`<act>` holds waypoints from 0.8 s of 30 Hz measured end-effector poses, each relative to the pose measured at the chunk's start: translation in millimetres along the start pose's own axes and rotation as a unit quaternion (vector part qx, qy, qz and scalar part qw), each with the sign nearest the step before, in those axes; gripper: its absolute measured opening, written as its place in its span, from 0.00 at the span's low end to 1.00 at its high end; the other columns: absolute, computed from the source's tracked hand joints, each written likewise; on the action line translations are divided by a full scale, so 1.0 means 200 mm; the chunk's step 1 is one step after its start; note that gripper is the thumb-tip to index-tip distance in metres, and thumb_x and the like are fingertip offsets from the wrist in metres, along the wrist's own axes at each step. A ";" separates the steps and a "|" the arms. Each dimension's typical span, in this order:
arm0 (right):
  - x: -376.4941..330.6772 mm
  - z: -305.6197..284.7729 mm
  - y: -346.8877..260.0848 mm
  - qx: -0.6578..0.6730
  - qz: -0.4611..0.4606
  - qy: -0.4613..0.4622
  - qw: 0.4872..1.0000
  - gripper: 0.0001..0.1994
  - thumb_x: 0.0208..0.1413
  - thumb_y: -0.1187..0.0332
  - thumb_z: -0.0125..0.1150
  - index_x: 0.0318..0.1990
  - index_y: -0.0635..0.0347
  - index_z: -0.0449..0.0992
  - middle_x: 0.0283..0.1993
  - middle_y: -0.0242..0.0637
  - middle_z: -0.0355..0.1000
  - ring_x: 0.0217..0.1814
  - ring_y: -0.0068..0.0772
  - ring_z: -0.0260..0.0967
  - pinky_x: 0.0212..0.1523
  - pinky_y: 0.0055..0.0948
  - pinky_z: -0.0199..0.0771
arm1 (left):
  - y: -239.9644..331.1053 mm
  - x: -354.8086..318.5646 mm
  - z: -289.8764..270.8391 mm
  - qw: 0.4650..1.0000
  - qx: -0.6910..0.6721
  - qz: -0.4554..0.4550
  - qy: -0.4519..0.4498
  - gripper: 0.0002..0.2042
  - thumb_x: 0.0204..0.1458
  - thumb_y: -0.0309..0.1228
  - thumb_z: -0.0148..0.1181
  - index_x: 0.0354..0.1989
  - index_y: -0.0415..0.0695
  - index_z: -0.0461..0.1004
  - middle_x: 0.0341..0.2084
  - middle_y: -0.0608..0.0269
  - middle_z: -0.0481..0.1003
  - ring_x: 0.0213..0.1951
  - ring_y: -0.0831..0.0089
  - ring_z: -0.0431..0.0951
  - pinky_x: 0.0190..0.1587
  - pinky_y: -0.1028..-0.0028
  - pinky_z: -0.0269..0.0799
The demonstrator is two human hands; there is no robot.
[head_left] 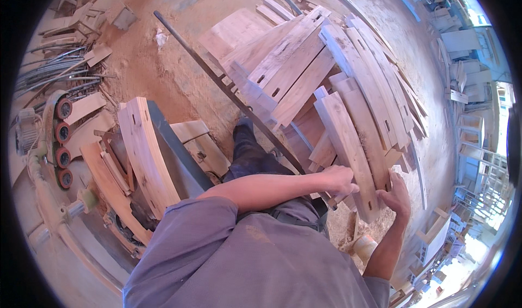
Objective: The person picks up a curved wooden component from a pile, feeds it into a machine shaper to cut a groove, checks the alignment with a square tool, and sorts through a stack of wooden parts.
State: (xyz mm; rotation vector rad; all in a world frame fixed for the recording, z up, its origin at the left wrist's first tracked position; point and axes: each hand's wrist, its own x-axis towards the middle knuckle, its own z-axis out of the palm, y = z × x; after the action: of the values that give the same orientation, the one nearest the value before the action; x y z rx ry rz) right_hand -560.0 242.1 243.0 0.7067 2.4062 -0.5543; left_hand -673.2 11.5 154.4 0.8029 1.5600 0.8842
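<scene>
A curved wooden board point(345, 136) with a slot near its near end lies at the front right of a stack. My left hand point(338, 180) reaches across my body and is closed at its left edge, fingers curled. On the other side, my right hand point(396, 197) grips the near end of a neighbouring curved board point(363, 125), thumb and fingers at its edge. Parts of the fingers of both hands are hidden. Further slotted curved boards point(375, 77) overlap behind these two, and straight slotted boards point(288, 49) lie to the left.
A dark metal bar point(217, 82) runs slantwise between my legs and the stack. At left stand thick curved wooden pieces point(147, 150) and a machine with several red-rimmed wheels point(63, 128). Metal rods point(51, 77) and wood scraps lie far left. A roundish tan container point(365, 247) is below my hands.
</scene>
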 end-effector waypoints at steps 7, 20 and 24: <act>-0.01 0.29 -0.14 -0.009 -0.077 0.194 0.978 0.54 0.42 0.62 0.78 0.76 0.65 0.54 0.79 0.57 0.49 0.82 0.62 0.43 0.80 0.55 0.41 | -0.18 -0.08 -0.17 0.971 -0.153 0.132 0.131 0.17 0.57 0.36 0.60 0.47 0.34 0.80 0.36 0.41 0.82 0.39 0.49 0.83 0.46 0.58 0.77; 0.06 0.46 -0.85 0.054 -0.188 0.314 0.929 0.33 0.46 0.76 0.70 0.64 0.64 0.71 0.73 0.55 0.61 0.78 0.63 0.53 0.76 0.57 0.54 | -1.11 -0.34 -1.16 0.825 -0.256 -0.135 0.486 0.38 0.54 0.41 0.71 0.66 0.24 0.66 0.52 0.41 0.78 0.55 0.57 0.78 0.59 0.65 0.72; 0.15 0.51 -1.04 0.116 -0.204 0.243 0.941 0.29 0.47 0.80 0.68 0.61 0.63 0.74 0.71 0.52 0.64 0.76 0.60 0.57 0.74 0.53 0.59 | -1.16 -0.34 -1.22 0.823 -0.381 -0.121 0.404 0.42 0.53 0.39 0.74 0.70 0.26 0.61 0.50 0.46 0.78 0.54 0.64 0.77 0.56 0.68 0.72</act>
State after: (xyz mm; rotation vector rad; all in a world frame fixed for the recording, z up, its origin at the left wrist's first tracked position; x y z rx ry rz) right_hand -663.6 37.9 194.9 0.4741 3.0145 -0.9338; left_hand -912.4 -189.3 9.3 -0.4186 1.7140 1.6201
